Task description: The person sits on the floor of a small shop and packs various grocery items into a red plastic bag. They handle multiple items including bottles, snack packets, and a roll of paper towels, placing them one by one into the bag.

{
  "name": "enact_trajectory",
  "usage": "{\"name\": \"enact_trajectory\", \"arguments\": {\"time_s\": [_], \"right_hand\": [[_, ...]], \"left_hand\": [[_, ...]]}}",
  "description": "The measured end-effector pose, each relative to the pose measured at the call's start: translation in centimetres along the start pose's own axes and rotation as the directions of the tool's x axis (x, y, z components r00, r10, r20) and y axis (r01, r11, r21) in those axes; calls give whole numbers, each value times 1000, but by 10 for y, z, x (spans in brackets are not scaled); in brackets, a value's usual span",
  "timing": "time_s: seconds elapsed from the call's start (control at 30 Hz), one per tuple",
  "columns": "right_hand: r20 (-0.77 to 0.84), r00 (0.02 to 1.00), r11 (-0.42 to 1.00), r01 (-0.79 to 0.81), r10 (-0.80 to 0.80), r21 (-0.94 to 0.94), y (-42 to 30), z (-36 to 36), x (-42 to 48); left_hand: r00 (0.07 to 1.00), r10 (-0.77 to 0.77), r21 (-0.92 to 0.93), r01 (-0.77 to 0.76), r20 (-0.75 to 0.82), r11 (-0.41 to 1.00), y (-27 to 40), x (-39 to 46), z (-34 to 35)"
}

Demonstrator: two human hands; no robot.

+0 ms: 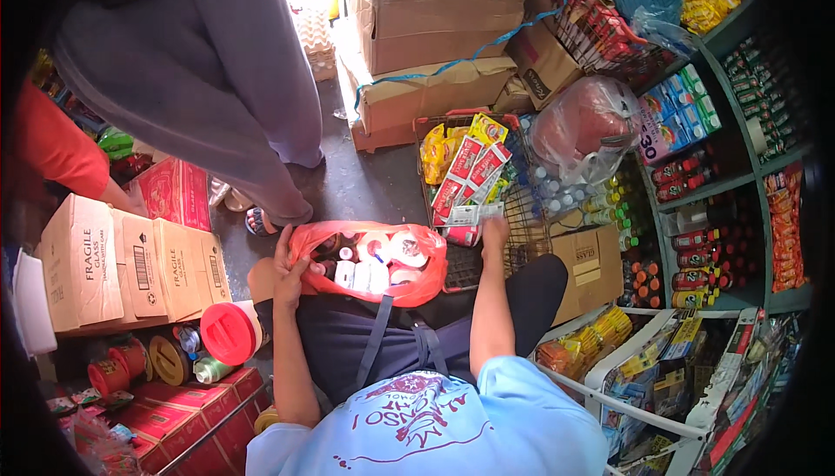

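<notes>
A red plastic bag (pixel 432 283) sits open-mouthed against my lap. My left hand (pixel 290 270) grips its left rim. Inside the bag are white-wrapped rolls (pixel 409 251), bottles with pale caps and a white pack (pixel 355 276). My right hand (pixel 494 231) is over a wire shopping basket (pixel 531 241) to the right of the bag. Its fingers are at the lower end of a strip of red-and-white oyster sauce sachets (pixel 463 173), partly hidden, so whether they grip it is unclear. Yellow packets (pixel 438 153) lie in the same basket, and a pink-and-white pack (pixel 462 235) sits near its left edge.
Cardboard cartons (pixel 437 32) are stacked ahead, with a blue strap (pixel 450 68) across them. A person in grey trousers (pixel 248 72) stands close at front left. Another person's red sleeve (pixel 62 140) reaches toward cartons (pixel 137 261). Bottle-filled shelves (pixel 708 189) line the right.
</notes>
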State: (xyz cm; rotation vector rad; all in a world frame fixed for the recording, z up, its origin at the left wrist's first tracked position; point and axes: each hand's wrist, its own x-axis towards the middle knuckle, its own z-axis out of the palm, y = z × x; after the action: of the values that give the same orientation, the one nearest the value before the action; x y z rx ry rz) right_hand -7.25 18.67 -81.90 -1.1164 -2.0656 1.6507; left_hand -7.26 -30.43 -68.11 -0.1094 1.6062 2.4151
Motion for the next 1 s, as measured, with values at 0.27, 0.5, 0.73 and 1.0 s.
{"name": "enact_trajectory", "arguments": {"time_s": [0.27, 0.5, 0.73, 1.0], "right_hand": [[74, 982, 917, -133, 173, -376, 19, 54, -38], [16, 985, 614, -96, 174, -784, -59, 21, -51], [279, 771, 719, 636, -573, -281, -218, -22, -158], [692, 673, 860, 489, -262, -149, -142, 129, -175]], "left_hand": [[992, 118, 166, -109, -45, 980, 11, -8, 3], [991, 124, 244, -110, -42, 964, 11, -6, 4], [1000, -9, 110, 8, 17, 994, 7, 1, 0], [1000, -21, 66, 20, 13, 998, 2, 9, 3]]}}
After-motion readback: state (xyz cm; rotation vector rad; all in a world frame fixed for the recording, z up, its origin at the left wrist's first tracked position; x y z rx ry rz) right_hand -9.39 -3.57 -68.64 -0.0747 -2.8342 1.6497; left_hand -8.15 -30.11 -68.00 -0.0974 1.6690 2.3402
